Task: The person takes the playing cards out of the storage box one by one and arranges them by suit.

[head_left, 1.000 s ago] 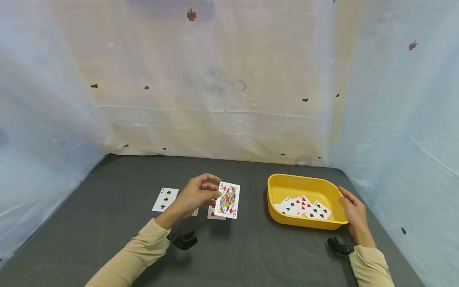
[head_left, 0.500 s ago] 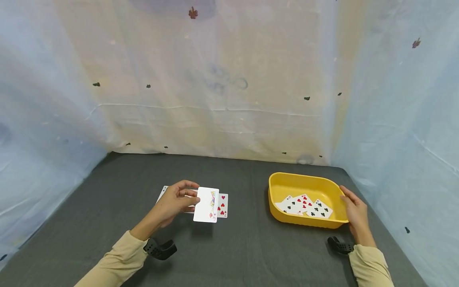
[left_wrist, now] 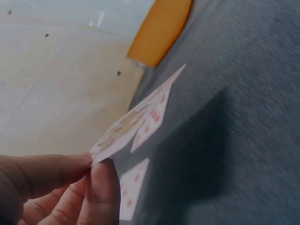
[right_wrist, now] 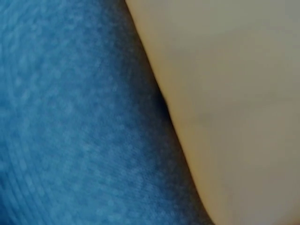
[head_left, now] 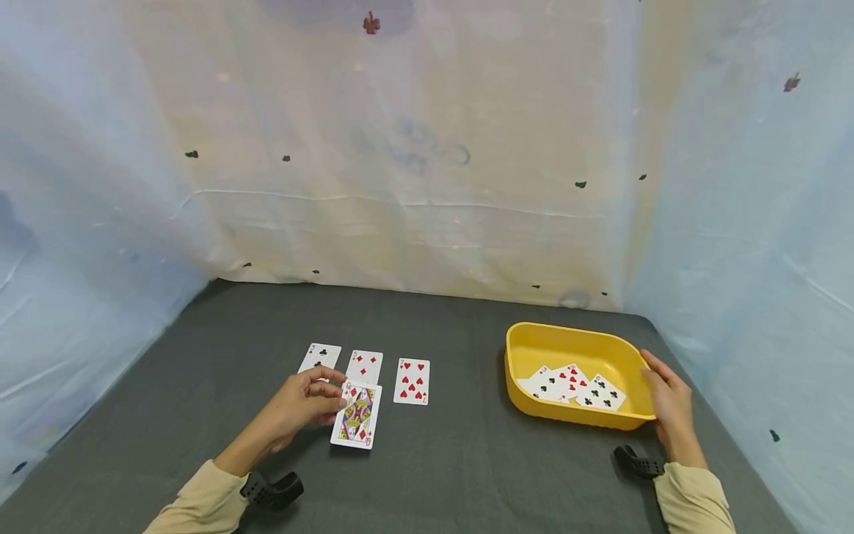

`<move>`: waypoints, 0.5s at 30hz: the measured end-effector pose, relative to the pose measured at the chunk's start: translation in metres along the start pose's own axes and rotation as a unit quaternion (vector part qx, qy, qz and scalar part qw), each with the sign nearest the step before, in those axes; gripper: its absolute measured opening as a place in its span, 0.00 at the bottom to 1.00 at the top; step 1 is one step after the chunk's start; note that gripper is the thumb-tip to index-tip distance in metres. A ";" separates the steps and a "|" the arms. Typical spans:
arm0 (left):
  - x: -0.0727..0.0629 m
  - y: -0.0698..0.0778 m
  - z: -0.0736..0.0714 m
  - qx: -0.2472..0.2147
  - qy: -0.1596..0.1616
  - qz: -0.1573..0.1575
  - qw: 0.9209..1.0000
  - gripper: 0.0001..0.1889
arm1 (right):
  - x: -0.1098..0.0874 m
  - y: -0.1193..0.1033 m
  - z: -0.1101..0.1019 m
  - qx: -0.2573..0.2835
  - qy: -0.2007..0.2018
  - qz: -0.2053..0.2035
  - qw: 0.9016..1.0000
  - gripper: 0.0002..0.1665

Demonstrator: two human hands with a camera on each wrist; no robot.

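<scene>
Queen of diamonds [head_left: 356, 417] is pinched at its left edge between the thumb and fingers of the left hand [head_left: 303, 404]; it is held face up and tilted above the dark table [head_left: 467, 467], a shadow being cast beneath it, as is shown in the left wrist view; from the head view, the lower part of a card of diamonds [head_left: 364, 363] is overlapped by it. To the left of that card, a card of clubs [head_left: 322, 354] is partly hidden by the hand; to the right, a seven of hearts [head_left: 411, 381] is laid flat and apart. Yellow tray [head_left: 534, 335] is gripped by its right end in the right hand [head_left: 674, 404]; within it, overlapping cards are seen, among them a clubs card [head_left: 603, 394] and a hearts card [head_left: 572, 377]; only blurred surfaces are shown by the right wrist view. Black bands [head_left: 272, 491] are worn at both wrists, below them beige sleeves [head_left: 203, 500]; the table is backed by pale, marked sheeting [head_left: 427, 111].
</scene>
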State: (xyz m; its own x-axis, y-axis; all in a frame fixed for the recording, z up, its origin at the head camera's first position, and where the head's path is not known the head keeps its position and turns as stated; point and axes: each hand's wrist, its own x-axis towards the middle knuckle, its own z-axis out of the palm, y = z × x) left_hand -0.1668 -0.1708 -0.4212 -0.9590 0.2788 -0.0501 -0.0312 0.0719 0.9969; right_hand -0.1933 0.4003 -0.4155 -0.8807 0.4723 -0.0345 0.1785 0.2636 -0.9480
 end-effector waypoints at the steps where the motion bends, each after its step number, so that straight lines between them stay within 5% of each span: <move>1: -0.001 -0.002 -0.001 0.001 0.002 -0.004 1.000 0.22 | 0.000 0.000 0.000 0.000 0.002 0.002 1.000 0.31; 8: -0.007 -0.010 -0.002 0.030 0.013 -0.016 0.999 0.21 | -0.001 0.000 0.001 0.007 0.006 0.005 1.000 0.30; 15: -0.009 -0.018 0.003 0.126 0.056 -0.007 0.990 0.18 | 0.000 0.000 0.002 -0.024 0.011 0.001 1.000 0.30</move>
State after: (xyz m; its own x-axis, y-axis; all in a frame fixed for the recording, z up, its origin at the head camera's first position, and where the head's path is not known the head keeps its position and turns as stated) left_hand -0.1570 -0.1720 -0.4387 -0.9847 0.1692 -0.0425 0.0131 0.3147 0.9491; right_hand -0.1942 0.3981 -0.4161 -0.8707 0.4910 -0.0287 0.2012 0.3022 -0.9318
